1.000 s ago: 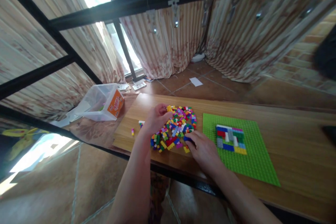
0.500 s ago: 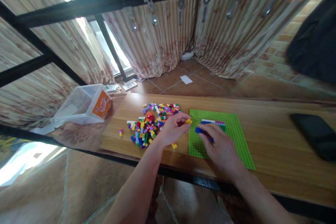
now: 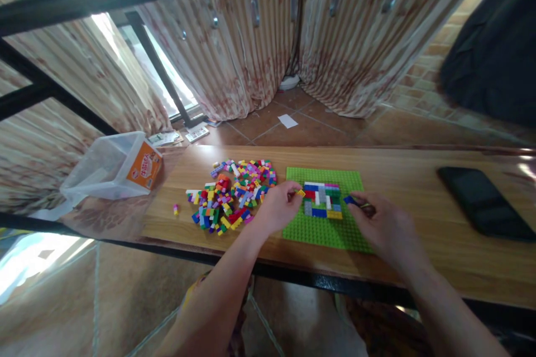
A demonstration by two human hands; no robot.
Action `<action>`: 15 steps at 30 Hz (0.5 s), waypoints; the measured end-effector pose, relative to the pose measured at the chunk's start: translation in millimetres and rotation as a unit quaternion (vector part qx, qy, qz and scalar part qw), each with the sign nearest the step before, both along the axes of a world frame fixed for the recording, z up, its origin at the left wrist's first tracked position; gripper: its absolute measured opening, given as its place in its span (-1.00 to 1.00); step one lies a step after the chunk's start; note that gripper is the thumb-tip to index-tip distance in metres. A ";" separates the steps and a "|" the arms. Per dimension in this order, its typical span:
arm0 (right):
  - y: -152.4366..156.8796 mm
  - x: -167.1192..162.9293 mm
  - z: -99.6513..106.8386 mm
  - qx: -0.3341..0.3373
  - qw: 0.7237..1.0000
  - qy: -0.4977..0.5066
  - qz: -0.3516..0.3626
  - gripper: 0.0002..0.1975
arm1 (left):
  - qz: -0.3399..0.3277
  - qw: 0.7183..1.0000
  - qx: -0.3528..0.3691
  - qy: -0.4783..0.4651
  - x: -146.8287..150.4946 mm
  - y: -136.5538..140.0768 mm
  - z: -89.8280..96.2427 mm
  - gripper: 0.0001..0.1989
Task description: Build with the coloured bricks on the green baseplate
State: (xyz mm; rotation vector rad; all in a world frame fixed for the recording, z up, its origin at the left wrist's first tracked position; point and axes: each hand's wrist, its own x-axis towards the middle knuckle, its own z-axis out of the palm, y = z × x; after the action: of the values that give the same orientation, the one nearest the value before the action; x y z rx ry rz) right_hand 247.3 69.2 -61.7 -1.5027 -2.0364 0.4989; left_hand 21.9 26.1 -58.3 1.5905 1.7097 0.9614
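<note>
A wooden table lay under the green baseplate; beyond the baseplate were a tiled floor with a white sheet on it, and patterned curtains; a brick wall stood beyond it to the right; a black phone lay on the table, well to the right of the baseplate. Far to the left of the baseplate, past the table's end, sat a clear plastic bin, its orange label facing toward the baseplate; its contents were too hazy to tell; a heap of loose bricks spread to the baseplate's left. The brick build sat on the baseplate, its sides roughly in line with the baseplate's edges; the left hand, over the baseplate's left part, pinched a yellow brick, whose exposed end pointed right; the right hand, at the baseplate's right side, gripped a blue brick, its visible end pointing left, its long axis running roughly crosswise, partly hidden by the fingers.
</note>
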 end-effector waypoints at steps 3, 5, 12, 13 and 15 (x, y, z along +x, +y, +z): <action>-1.3 -5.5 -0.6 -0.021 1.000 -0.012 -0.015 -0.66 | 0.011 0.998 0.013 0.059 2.9 -0.4 2.2 -0.83; -2.1 -8.7 -1.2 -0.027 0.999 -0.014 -0.017 -0.66 | 0.014 0.996 0.020 0.086 4.7 -0.6 2.3 -0.85; -5.2 -19.6 -0.9 -0.035 0.998 -0.030 -0.039 -0.66 | 0.010 0.992 0.018 0.125 11.9 -1.4 2.7 -0.91; -5.8 -21.3 -0.6 -0.038 0.998 -0.037 -0.041 -0.66 | 0.008 0.992 0.019 0.127 12.7 -1.7 3.0 -0.92; -7.0 -24.5 -0.1 -0.041 0.997 -0.049 -0.041 -0.66 | 0.006 0.991 0.019 0.130 13.8 -2.3 3.7 -0.92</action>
State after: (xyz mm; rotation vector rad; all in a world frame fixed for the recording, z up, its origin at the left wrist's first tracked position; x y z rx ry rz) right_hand 222.8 62.2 -61.8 -1.6825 -2.0401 0.4909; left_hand 35.7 23.8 -54.6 1.7976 1.8843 0.8254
